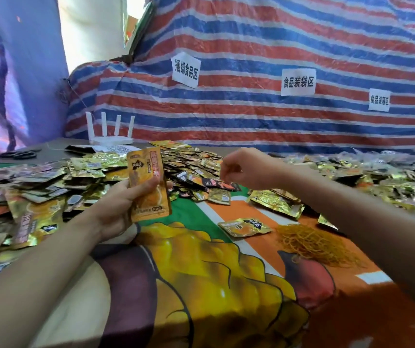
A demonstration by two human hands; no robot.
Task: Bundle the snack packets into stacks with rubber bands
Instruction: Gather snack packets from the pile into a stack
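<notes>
**Packets in my left hand, right hand down over the heap**

My left hand [123, 204] is closed round a small stack of orange snack packets [148, 182]. I hold it upright with its printed face toward me, my thumb lying across the front and my fingers behind. The stack stands above the near edge of the loose packets.

My right hand [241, 169] reaches further out, palm down. Its fingers are curled and drawn together just above a dark packet [216, 183] at the edge of the heap. I cannot tell whether they have hold of anything.

Beside my right forearm lies a tangled pile of yellow rubber bands [311, 243]. Near it, toward the middle, a single gold-and-orange packet [245, 227] lies flat on its own. Both rest on the counter [201, 285], which is covered with a bright cloth printed in orange, green and yellow.

Loose packets cover the far half of the counter. There is a gold and silver spread on the left [38, 177], a thick heap in the middle [191, 159] and more on the right [352, 177].

At the back left stands a white router [108, 131] with four antennas. Behind everything hangs a red, blue and white striped tarp [251, 46] with white paper labels [298, 81] stuck to it.
</notes>
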